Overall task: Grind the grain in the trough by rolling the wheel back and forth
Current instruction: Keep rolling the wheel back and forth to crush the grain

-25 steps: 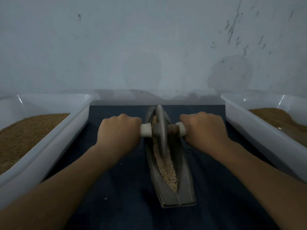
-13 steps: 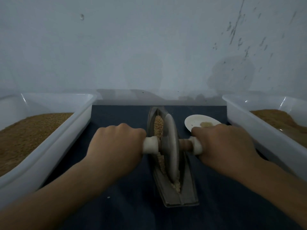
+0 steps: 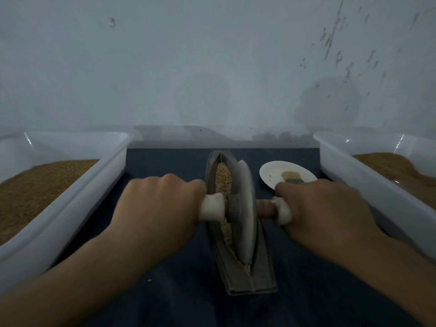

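Draws the wheel (image 3: pixel 245 208) back from the far end of the trough (image 3: pixel 250 282) into its near half since a second ago, baring a white plate (image 3: pixel 274 171) behind the right knuckles. Clamps left grip (image 3: pixel 158 208) and right grip (image 3: pixel 325 208) each round a padded end of the axle (image 3: pixel 265 207), knuckles up. Shows grain (image 3: pixel 223 178) heaped ahead of the disc and a thin line along its left face. Judged best: keep both wrists level so the disc stands upright in the groove, press evenly, reverse before the near lip to avoid spills. Lies on dark cloth (image 3: pixel 165 291), between left tub (image 3: pixel 59 220) and right tub (image 3: pixel 377 197) of brown meal, pale wall (image 3: pixel 212 67) beyond.
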